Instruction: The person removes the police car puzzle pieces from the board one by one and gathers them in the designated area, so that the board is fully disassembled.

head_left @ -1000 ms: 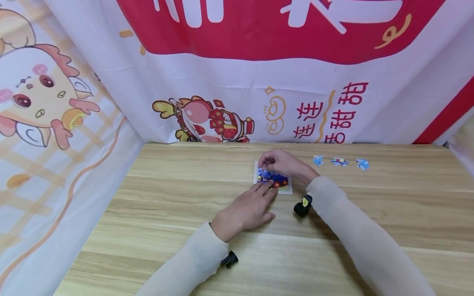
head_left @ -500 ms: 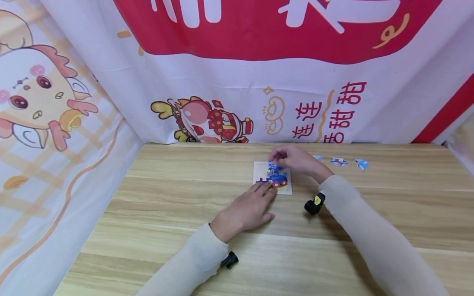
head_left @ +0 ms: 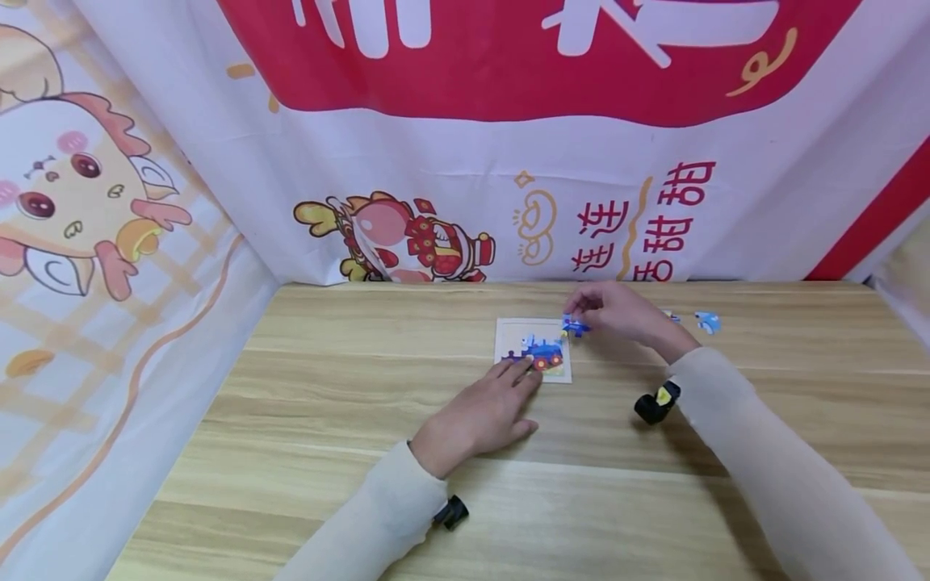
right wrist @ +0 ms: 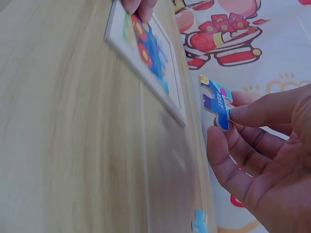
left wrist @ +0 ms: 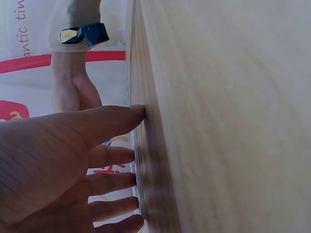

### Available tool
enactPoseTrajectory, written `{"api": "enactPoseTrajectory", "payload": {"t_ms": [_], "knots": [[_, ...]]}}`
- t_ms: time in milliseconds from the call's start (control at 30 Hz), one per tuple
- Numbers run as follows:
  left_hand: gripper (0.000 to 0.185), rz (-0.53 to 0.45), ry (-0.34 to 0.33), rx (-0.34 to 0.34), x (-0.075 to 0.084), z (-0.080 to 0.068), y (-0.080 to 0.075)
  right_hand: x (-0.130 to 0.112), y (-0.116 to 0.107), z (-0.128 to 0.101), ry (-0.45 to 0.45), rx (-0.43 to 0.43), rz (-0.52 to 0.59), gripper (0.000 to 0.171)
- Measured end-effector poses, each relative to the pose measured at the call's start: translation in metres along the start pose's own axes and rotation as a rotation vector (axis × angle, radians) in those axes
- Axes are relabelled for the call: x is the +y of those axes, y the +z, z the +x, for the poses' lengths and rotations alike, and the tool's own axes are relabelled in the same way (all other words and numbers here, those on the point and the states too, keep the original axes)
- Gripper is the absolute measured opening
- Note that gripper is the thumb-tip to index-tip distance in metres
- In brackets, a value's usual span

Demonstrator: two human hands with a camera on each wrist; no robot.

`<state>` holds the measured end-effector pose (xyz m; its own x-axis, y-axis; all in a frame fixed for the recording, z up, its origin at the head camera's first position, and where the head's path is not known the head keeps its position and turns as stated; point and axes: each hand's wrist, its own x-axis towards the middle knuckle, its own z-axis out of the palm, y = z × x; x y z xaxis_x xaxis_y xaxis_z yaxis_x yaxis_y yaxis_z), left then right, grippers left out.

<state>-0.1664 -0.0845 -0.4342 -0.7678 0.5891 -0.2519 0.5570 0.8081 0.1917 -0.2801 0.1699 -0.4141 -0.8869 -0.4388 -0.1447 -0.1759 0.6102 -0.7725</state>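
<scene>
A small square puzzle board (head_left: 508,329) with a white frame lies on the table, partly filled with pieces that show a blue train (head_left: 545,353) with red wheels. The left hand (head_left: 475,415) rests its straight fingertips on the board's lower left part. Just off the board's upper right corner, the right hand (head_left: 617,313) pinches a blue jigsaw piece (right wrist: 217,99) between thumb and fingers, lifted above the table. In the left wrist view the left hand (left wrist: 58,160) has its fingers extended; the board is hidden there.
Loose light-blue jigsaw pieces lie right of the board; one piece (head_left: 707,322) shows fully, another (head_left: 672,315) is partly behind the right hand. The wooden table (head_left: 327,363) meets a printed cloth (head_left: 450,153) at its back edge. Each wrist wears a black camera.
The right hand has moved right from over the board to beyond its corner, carrying the blue jigsaw piece off the pieces below. The left hand has stayed in place.
</scene>
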Motion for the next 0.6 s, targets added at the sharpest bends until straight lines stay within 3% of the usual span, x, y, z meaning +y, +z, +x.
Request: {"api": "enactPoseTrajectory", "payload": {"t_ms": [100, 133, 267, 500, 600], "knots": [[0.076, -0.009, 0.006, 0.01, -0.008, 0.008, 0.013, 0.006, -0.003, -0.004, -0.007, -0.002, 0.001, 0.022], [0.075, -0.019, -0.004, -0.007, -0.005, 0.006, 0.008, 0.008, -0.004, -0.005, -0.008, -0.002, 0.002, 0.023], [0.076, -0.021, 0.008, 0.018, -0.014, 0.011, 0.021, 0.017, -0.009, -0.009, 0.009, -0.015, 0.002, 0.024], [0.073, -0.051, -0.019, -0.022, 0.004, -0.006, -0.008, 0.026, -0.018, -0.016, 0.052, -0.034, -0.011, 0.026], [0.073, -0.049, -0.028, -0.023, 0.006, -0.008, -0.011, 0.028, -0.022, -0.02, 0.068, -0.034, -0.02, 0.026]]}}
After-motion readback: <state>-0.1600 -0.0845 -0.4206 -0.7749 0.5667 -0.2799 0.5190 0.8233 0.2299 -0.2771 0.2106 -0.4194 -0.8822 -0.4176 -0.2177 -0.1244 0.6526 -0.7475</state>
